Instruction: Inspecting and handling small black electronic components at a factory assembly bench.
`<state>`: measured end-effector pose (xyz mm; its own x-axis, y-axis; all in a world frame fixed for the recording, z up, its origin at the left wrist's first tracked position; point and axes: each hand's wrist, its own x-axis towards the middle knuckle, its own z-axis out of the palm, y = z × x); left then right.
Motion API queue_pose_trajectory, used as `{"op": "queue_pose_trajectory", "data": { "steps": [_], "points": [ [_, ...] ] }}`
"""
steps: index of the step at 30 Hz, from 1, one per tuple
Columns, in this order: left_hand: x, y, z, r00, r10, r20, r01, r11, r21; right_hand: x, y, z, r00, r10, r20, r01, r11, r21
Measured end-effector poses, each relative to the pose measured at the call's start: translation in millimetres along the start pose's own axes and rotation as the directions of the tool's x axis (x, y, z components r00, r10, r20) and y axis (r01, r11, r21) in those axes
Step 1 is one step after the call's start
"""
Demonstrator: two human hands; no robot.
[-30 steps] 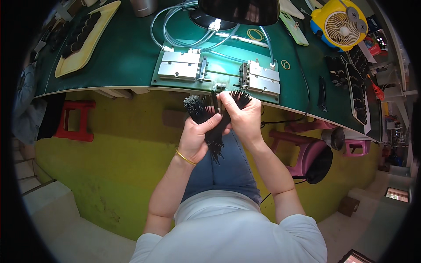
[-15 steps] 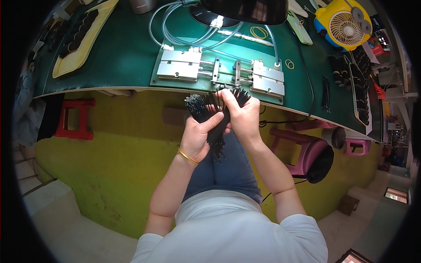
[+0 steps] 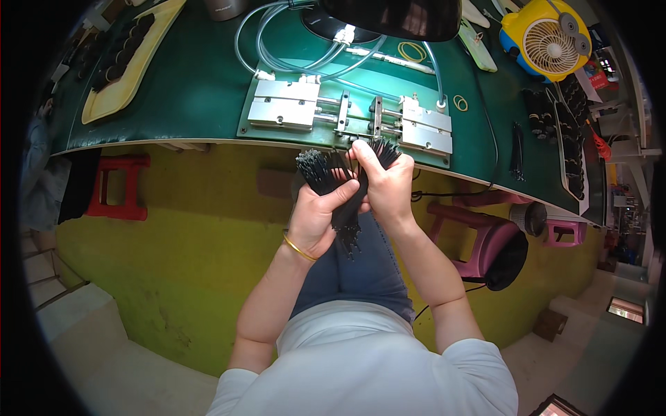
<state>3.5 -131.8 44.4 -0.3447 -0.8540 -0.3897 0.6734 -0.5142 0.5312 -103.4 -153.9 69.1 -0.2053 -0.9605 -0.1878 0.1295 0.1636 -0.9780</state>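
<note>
A thick bundle of thin black wires (image 3: 347, 208) is held between my two hands just in front of the bench edge. My left hand (image 3: 316, 216) is closed round the lower left part, its thumb lying across the wires. My right hand (image 3: 390, 188) grips the upper right part, with thumb and fingers pinching some strands near the top. The wire tops fan into two clumps, and the lower ends hang below my left hand. Right beyond the hands stands a metal clamping fixture (image 3: 374, 118) with a silver block on either side; the fingertips partly cover its near edge.
A yellow tray (image 3: 104, 114) of black coils lies on the bench at left. Clear tubes (image 3: 258, 41) and a black lamp (image 3: 395, 15) are behind the fixture. At right are a yellow fan (image 3: 553, 48), more wire bundles (image 3: 517, 152) and a pink stool (image 3: 479, 243).
Both hands have shifted very slightly to the right with the wires. My left thumb has moved a little further across the bundle. The grip stays much the same.
</note>
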Motion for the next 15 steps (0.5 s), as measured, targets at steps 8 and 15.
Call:
{"op": "queue_pose_trajectory", "data": {
  "steps": [8,15],
  "points": [
    [-4.3,2.1,1.9,1.0,-0.018,-0.011,0.018,0.999,-0.032,-5.0,0.0,0.8,0.997,-0.063,0.039,0.062,0.998,0.017],
    [-0.9,-2.4,-3.2,1.0,-0.004,-0.011,0.004,1.0,0.012,-7.0,-2.8,2.7,0.999,-0.041,0.026,0.04,0.999,0.016]
  ]
}}
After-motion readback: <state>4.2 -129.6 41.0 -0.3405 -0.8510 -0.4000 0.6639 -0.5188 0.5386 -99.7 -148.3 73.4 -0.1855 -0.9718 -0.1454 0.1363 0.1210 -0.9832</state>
